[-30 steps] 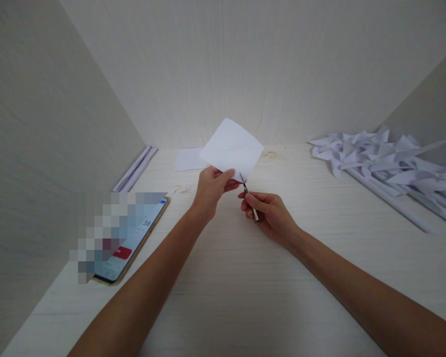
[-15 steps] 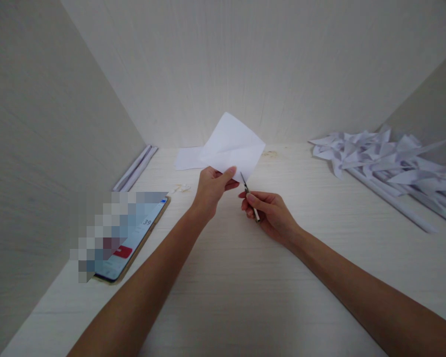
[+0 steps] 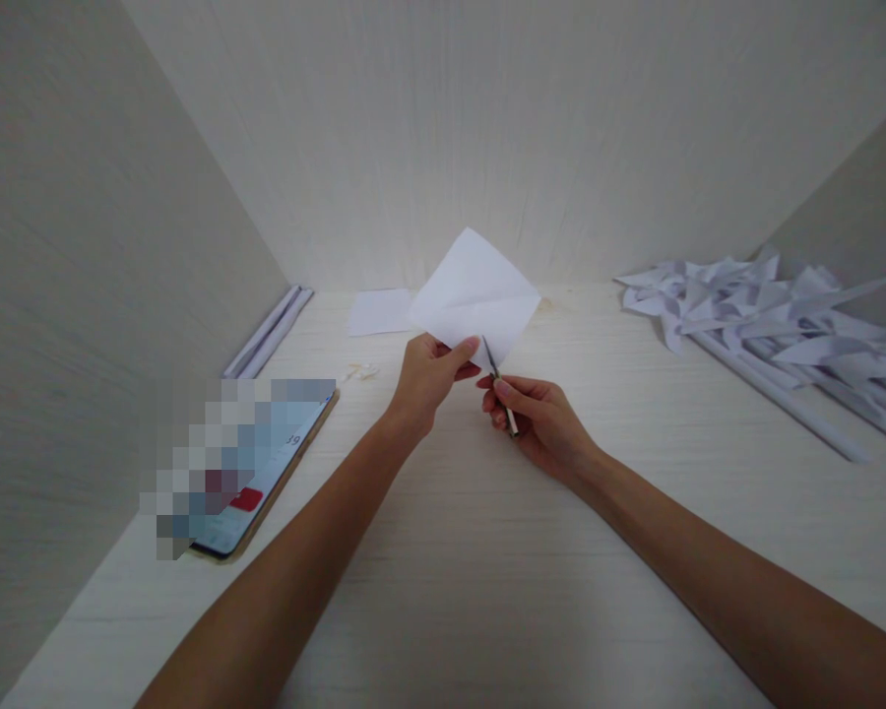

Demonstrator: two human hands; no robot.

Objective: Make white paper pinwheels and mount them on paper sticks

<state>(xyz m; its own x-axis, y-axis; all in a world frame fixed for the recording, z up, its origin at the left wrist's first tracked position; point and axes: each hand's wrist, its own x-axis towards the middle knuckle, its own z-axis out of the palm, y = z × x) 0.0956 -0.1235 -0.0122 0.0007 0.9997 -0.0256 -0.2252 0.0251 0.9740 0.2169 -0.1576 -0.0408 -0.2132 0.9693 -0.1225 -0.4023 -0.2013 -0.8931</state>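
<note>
Two bare hands work over one pale table (image 3: 443,611), and between them they hold two things. The left hand (image 3: 419,382) has its thumb and fingers pinched together on one white sheet (image 3: 476,286), gripping it by its lower edge; the sheet is raised above the table in front of the person, one corner pointing up. The right hand (image 3: 538,418) has its fingers closed round one small tool (image 3: 491,360), whose pointed blade lies across the sheet's lowest corner, close to the left thumb. From here I cannot tell whether it is scissors or a knife. One second sheet (image 3: 379,312) lies flat behind, just left of the raised one. A few scraps (image 3: 359,372), too small to count, lie nearer. Off to the left I see two paper rolls (image 3: 280,332) side by side and one phone (image 3: 284,468), its screen partly blocked out in squares. To the right, folded papers (image 3: 724,310) are heaped, too tangled to count, with at least two sticks (image 3: 779,396) jutting out from under them.
</note>
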